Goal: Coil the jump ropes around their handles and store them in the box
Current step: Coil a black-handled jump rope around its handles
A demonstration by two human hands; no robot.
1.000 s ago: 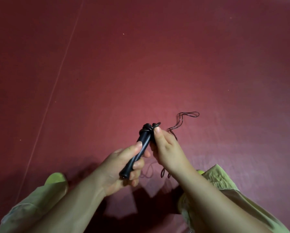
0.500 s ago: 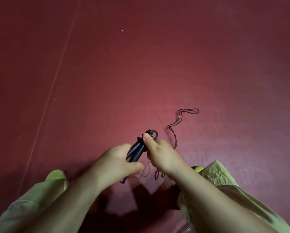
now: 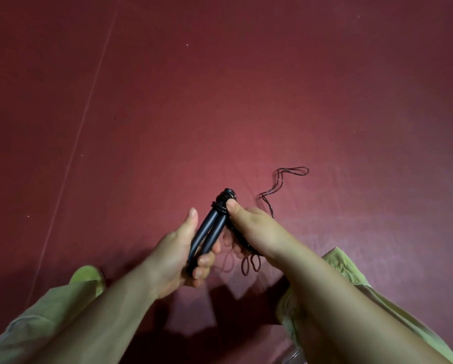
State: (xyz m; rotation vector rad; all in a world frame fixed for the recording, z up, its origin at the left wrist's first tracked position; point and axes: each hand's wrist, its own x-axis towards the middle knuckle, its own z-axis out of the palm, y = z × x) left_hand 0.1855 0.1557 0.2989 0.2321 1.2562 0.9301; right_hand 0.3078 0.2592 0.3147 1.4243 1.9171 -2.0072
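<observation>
I see my left hand (image 3: 178, 256) gripping two black plastic handles (image 3: 209, 232), now splayed apart, while my right hand (image 3: 249, 227) pinches fresh thin dark cord (image 3: 278, 187) turns tight, so coiling advances.

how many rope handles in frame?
2. Both black handles are side by side in the left hand, splayed at the bottom, bound by rope coils at the top under the right hand thumb.
</observation>
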